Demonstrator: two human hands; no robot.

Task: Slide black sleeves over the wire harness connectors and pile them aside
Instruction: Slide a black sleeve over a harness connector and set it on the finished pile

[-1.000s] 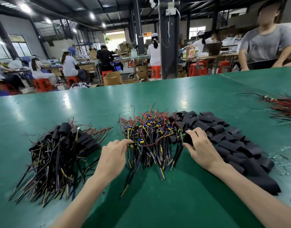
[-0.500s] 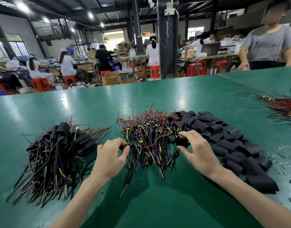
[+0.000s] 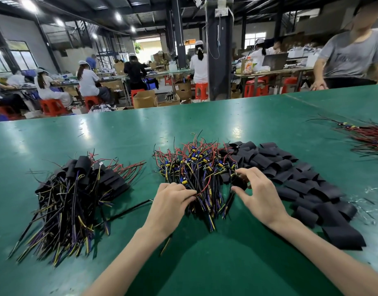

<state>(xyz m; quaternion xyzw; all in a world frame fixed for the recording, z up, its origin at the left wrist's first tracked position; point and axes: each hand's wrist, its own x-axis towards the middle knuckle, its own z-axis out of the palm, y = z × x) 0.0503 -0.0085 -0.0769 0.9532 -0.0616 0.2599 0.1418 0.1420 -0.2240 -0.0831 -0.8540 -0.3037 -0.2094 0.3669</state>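
A heap of bare wire harnesses (image 3: 194,167) with red, black and yellow leads lies in the middle of the green table (image 3: 119,133). My left hand (image 3: 173,199) pinches wires at the heap's near edge. To the right spreads a pile of flat black sleeves (image 3: 290,178). My right hand (image 3: 256,193) holds one black sleeve (image 3: 240,182) between thumb and fingertips, just right of the harness heap. On the left lies the pile of sleeved harnesses (image 3: 77,193).
Another bundle of red and black wires (image 3: 371,137) lies at the table's far right. A person in a grey shirt (image 3: 352,58) sits beyond the table's far right edge. Workers on red stools sit at benches in the background.
My left hand moved right and closed on wires at the heap's near edge. My right hand lifted one black sleeve from the pile and drew it toward the harness heap.
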